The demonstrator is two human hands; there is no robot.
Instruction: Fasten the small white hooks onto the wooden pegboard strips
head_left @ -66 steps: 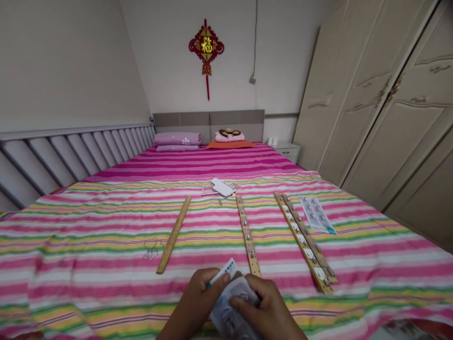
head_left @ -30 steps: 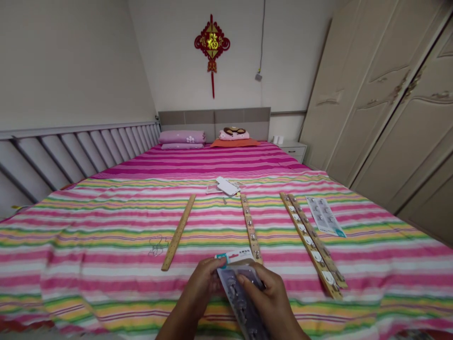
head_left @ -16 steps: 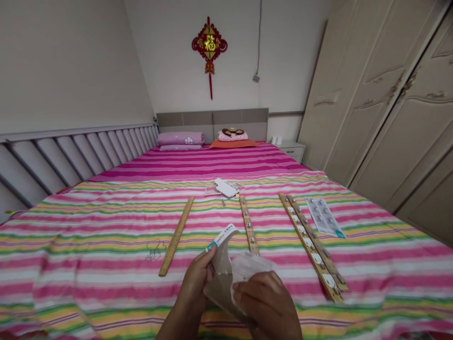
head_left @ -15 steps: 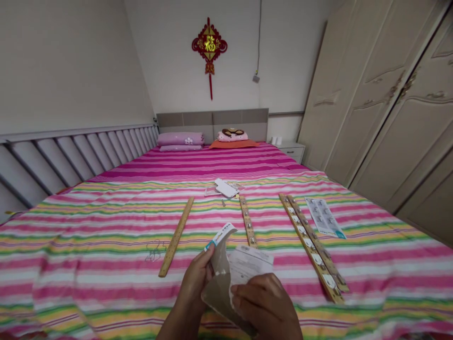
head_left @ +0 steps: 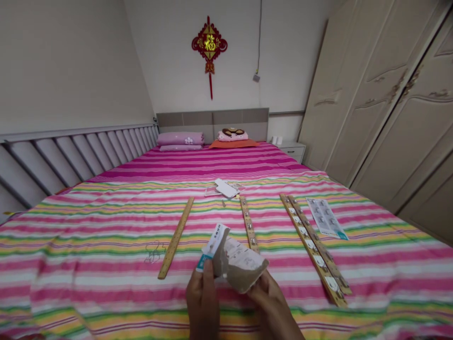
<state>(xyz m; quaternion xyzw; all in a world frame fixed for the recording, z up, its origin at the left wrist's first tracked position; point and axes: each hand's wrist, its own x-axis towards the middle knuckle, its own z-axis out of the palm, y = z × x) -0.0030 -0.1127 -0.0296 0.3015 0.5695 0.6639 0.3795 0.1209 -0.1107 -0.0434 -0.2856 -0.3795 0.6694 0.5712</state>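
Both my hands hold a piece of torn cardboard packaging (head_left: 244,264), printed white on one side and bare grey-brown where its layer is peeled off. My left hand (head_left: 203,300) grips the left part, which has a white and blue printed flap. At the lower right edge, my right hand (head_left: 267,302) pinches the cardboard, its fingers partly hidden. Just beyond the packaging lies a narrow wooden strip (head_left: 249,226) with metal fittings along it. A bare wooden strip (head_left: 176,238) lies to the left, beside a thin tangled thread (head_left: 155,251).
Two wooden strips with fittings (head_left: 314,250) lie to the right, near a printed sheet of metal parts (head_left: 326,218). A white card (head_left: 226,188) rests on a clear package further back. The striped bedspread (head_left: 106,264) has shallow wrinkles. A railing (head_left: 88,146) borders the left side.
The cardboard has been turned and folded closer together. My right hand has shifted from on top of it to its lower right edge; my left hand still grips the left part.
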